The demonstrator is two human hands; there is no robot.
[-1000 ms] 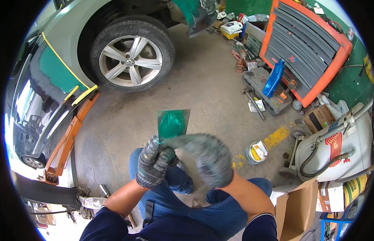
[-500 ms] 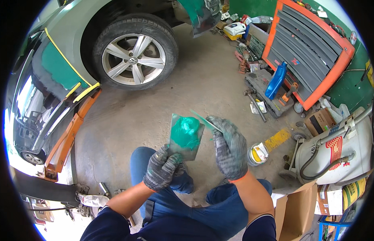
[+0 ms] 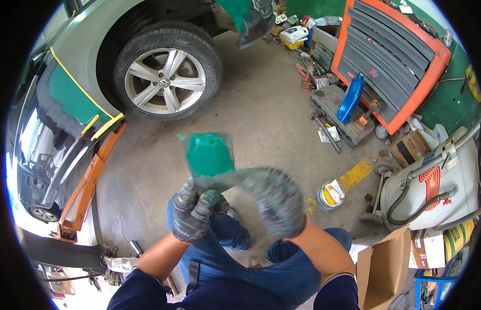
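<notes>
My left hand (image 3: 194, 213), in a grey knitted glove, grips the lower end of a thin flat mixing plate (image 3: 228, 142). Green putty (image 3: 207, 152) lies smeared in a broad layer over most of that plate. In my gloved right hand (image 3: 277, 202), blurred by motion, is a thin flat putty spreader (image 3: 225, 179). Its blade reaches left across the plate's lower part, near my left fingertips. Whether the blade presses on the plate cannot be made out. Both hands are in front of my knees, above the concrete floor.
A car with a wheel (image 3: 165, 82) and a green-patched, yellow-taped panel (image 3: 75, 93) stands at the left, beside an orange lift arm (image 3: 88, 186). To the right are an orange-framed tool cabinet (image 3: 390, 57), a small tub (image 3: 330, 195), a white tank (image 3: 431, 191) and an open carton (image 3: 382, 268).
The plate has moved up and left and tilted leftward. The green putty is now spread flatter. My right hand has moved left, bringing the spreader down over the plate's lower part.
</notes>
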